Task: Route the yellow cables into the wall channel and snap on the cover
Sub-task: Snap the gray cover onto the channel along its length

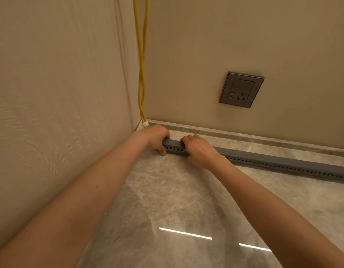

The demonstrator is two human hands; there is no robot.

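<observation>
Two yellow cables [141, 60] hang down the room corner, bound by a white tie [145, 124] just above the floor. A long grey perforated channel [283, 161] lies on the floor along the back wall, its cover on top. My left hand [154, 137] grips the channel's left end at the corner, thumb down on the front face. My right hand [199, 149] clamps over the channel just to the right, fingers curled over its top. Where the cables enter the channel is hidden behind my left hand.
A grey wall socket [241, 89] sits on the back wall above the channel. A marble skirting strip [244, 136] runs along the wall base. The glossy marble floor [177, 200] spreads toward me. A textured wall [51, 93] closes the left side.
</observation>
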